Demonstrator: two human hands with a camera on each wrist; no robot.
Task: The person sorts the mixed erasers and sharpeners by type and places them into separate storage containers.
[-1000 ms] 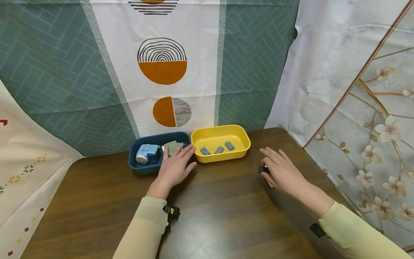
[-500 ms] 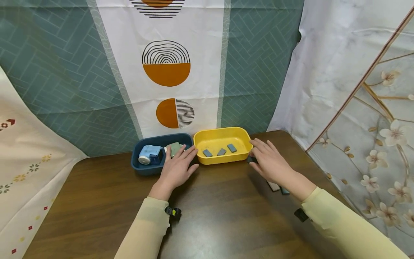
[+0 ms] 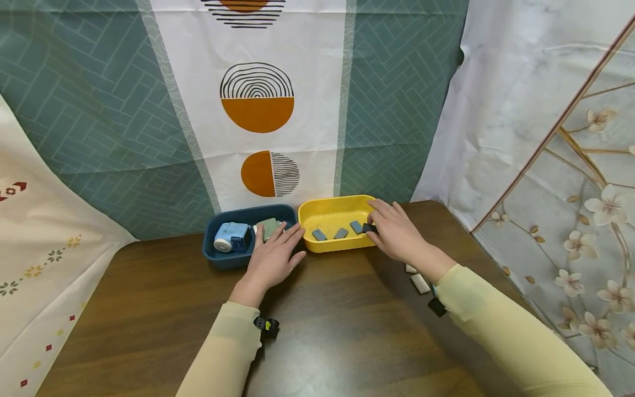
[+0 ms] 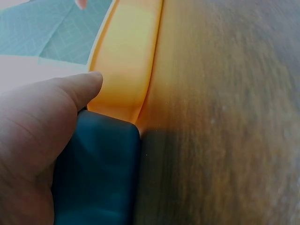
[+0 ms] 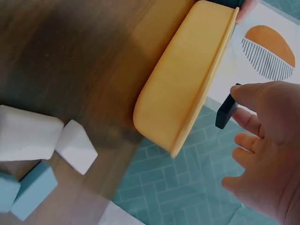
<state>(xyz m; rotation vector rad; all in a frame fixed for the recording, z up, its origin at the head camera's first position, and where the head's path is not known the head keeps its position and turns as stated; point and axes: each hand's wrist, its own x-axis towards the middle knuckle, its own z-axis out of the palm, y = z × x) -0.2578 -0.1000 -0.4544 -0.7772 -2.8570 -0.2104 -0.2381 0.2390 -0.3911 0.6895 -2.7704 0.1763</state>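
My right hand point(image 3: 397, 230) pinches a small black block point(image 5: 225, 113) between thumb and index finger, over the right end of the yellow tray point(image 3: 342, 242). Three grey-blue blocks point(image 3: 340, 234) lie inside that tray. With fingers spread and straight, my left hand point(image 3: 272, 263) rests over the right end of the dark blue tray point(image 3: 216, 261). In the left wrist view its thumb point(image 4: 86, 89) reaches past the dark blue tray's corner. That tray holds a light blue object point(image 3: 232, 237) with a white round end and a green one point(image 3: 268, 227), partly hidden by my fingers.
On the wooden table point(image 3: 317, 331), white blocks point(image 5: 28, 133) and teal blocks point(image 5: 35, 190) lie beneath my right forearm. Both trays stand side by side at the table's back edge, against a patterned cloth point(image 3: 317, 110). A floral cloth point(image 3: 570, 237) hangs on the right.
My right hand has carried the black block leftward and away from me, from the table's right side to over the yellow tray, uncovering blocks on the table. The left hand stays put.
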